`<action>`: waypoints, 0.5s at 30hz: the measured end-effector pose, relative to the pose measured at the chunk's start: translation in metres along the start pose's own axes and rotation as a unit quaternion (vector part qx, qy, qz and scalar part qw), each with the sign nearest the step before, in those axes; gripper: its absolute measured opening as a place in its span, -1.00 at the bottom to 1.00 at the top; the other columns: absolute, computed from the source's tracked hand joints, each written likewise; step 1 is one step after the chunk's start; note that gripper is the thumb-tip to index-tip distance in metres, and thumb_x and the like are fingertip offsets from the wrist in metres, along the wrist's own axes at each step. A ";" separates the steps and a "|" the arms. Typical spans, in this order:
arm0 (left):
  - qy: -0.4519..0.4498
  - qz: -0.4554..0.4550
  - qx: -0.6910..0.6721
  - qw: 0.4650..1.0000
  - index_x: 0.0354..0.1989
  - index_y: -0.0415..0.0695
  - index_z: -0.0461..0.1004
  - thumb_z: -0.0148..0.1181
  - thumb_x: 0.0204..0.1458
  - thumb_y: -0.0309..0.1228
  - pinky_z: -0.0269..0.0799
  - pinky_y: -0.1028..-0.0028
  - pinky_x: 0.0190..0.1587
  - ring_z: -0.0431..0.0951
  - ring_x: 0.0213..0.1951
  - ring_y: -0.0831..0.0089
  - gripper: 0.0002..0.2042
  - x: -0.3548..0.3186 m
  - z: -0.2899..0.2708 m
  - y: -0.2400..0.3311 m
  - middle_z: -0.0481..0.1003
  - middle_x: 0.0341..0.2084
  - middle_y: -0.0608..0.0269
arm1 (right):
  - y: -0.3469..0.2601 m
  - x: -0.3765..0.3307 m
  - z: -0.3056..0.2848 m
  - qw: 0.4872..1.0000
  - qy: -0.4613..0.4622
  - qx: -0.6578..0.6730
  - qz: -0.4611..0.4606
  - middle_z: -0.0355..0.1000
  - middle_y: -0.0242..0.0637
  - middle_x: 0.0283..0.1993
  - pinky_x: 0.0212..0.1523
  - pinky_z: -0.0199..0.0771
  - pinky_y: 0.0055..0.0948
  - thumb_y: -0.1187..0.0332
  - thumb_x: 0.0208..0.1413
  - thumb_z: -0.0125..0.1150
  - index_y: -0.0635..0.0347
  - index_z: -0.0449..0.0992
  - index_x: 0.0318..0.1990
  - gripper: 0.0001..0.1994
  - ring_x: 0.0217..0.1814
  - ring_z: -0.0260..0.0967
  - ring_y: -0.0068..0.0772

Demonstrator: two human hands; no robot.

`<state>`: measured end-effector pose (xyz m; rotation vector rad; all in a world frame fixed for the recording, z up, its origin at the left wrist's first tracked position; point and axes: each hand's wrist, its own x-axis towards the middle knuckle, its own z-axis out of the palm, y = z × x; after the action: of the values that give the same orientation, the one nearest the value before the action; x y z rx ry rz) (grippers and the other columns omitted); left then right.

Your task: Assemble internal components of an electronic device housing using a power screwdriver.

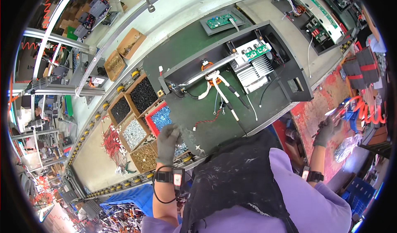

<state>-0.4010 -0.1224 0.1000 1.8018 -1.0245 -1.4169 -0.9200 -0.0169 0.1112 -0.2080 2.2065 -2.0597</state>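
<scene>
Bent inward at the left hand [168, 140], gloved in grey, with thumb and fingertips close together; impossible to make out whether grasping something small. Just past those fingers toward eleven o'clock, a red bin [150, 125] of small blue parts [160, 117]. From the same hand, pale parts [134, 133] at nine o'clock, brass-coloured parts [144, 157] at eight, black parts [142, 94] at eleven. Farther out at nine, a heap of red wires [112, 144].

Toward two o'clock, on the green tabletop [175, 47], a twisted red cable [209, 121] with a white plug. Between one and two, white-sleeved cables [221, 94], and beyond them a dark metal case [300, 69] around a finned silver block [253, 76]. Farther off at one o'clock, a green circuit board [219, 21] on a tray.

Well apart, at the right hand [326, 131], also grey-gloved, fingers partly spread near a tool [341, 107] at one o'clock; unclear whether gripping or only touching. From there, a red coiled cord [368, 111] at two and a clear plastic bag [347, 147] at four.
</scene>
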 end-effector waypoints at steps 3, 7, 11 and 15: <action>-0.088 0.055 -0.043 0.994 -0.19 -0.29 0.43 0.17 0.03 -0.39 0.32 0.58 -0.53 0.40 -0.58 0.57 -0.76 0.003 0.042 0.065 0.42 -0.60 0.31 | -0.072 -0.020 0.042 0.990 -0.026 0.068 -0.118 0.25 -0.38 -0.52 -0.67 0.20 -0.60 0.38 0.08 0.16 0.09 0.05 0.27 -0.39 -0.66 0.17 -0.60; -0.269 0.001 -0.229 0.935 -0.08 -0.26 0.36 0.11 0.11 -0.36 0.37 0.51 -0.37 0.38 -0.45 0.55 -0.72 0.012 0.105 0.108 0.39 -0.44 0.29 | -0.131 -0.041 0.093 0.939 -0.154 0.272 -0.146 0.40 -0.29 -0.32 -0.27 0.43 -0.40 0.06 0.09 0.17 0.22 0.09 0.27 -0.32 -0.39 0.35 -0.44; -0.338 -0.051 -0.318 0.884 -0.03 -0.23 0.34 0.08 0.15 -0.36 0.41 0.46 -0.31 0.38 -0.43 0.54 -0.72 0.012 0.145 0.118 0.39 -0.39 0.28 | -0.161 -0.061 0.135 0.755 -0.543 0.364 -0.054 0.27 -0.18 0.09 0.10 0.34 -0.03 0.01 -0.04 0.29 0.21 0.28 0.09 -0.37 -0.01 0.29 -0.22; -0.338 -0.080 -0.354 0.868 -0.02 -0.21 0.34 0.09 0.14 -0.41 0.42 0.46 -0.27 0.41 -0.35 0.53 -0.73 0.012 0.157 0.117 0.40 -0.34 0.29 | -0.150 -0.097 0.168 0.749 -0.571 0.330 -0.059 0.30 -0.02 0.05 -0.10 0.54 -0.08 0.28 -0.09 0.36 0.25 0.30 0.02 -0.48 0.02 0.40 -0.06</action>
<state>-0.5754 -0.1932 0.1554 0.8660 -0.5134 -2.2382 -0.7918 -0.1746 0.2484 -1.1505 0.7050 -1.7717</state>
